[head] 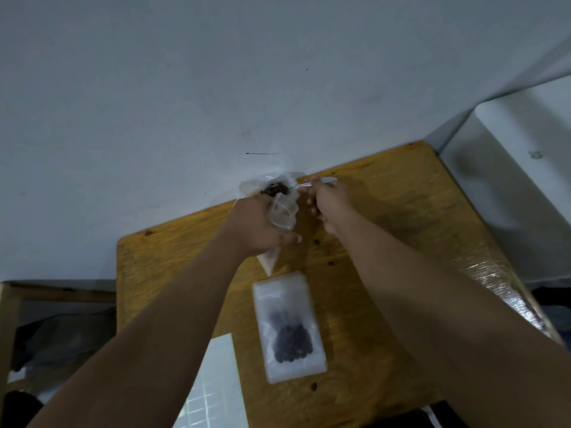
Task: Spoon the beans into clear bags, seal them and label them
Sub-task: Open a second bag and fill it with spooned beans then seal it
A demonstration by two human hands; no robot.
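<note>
A worn yellow wooden counter stands against a pale wall. Near its front edge lies a sheet of labels, and beside it a filled bag, flat, cloudy-clear, with dark beans pooled low. At the far edge an open sack of beans sits. The left hand grips an empty clear bag upright; the right hand pinches a pale spoon reaching into the sack.
</note>
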